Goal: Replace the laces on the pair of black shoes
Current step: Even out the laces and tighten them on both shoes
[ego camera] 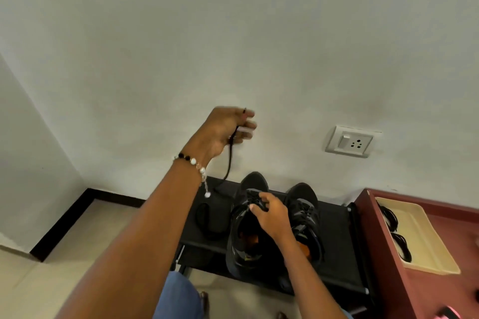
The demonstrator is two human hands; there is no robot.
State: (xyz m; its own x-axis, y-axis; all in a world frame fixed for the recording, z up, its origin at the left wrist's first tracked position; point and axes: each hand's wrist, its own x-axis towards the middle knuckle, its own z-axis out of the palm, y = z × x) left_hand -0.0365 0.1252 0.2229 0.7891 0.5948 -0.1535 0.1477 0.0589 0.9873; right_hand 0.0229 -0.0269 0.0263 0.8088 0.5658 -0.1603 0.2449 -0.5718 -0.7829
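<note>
Pale wall [233, 33] filling most of the view, with a white socket plate [350, 141] low on the right. Below it, a low black rack [334, 230] standing against the wall, carrying two black shoes side by side, toes toward the wall. On the right, a dark red cabinet [383, 254] holding a cream tray [425, 235] with dark lace bundles [396, 230] along its left edge.

Left arm stretched long from the bottom left, raised well above the rack, wrist wearing a bead bracelet [193, 162]. Left hand [225, 129] lifted in front of the wall, fingers curled loosely around a black lace [229, 160], pinching its upper end; fingertips blurred, so the exact grip not clear. Lace hanging down from the hand to the rack top, just beside the toe of the left shoe [246, 220].

Right arm coming from the bottom right, shorter and bent down. Right hand [272, 217] resting on the left shoe at its tongue, fingers bent and close together on the eyelet area. Right shoe [305, 217] just beside, not touched. Another dark loop [207, 220] lying on the rack left of the shoes.
</note>
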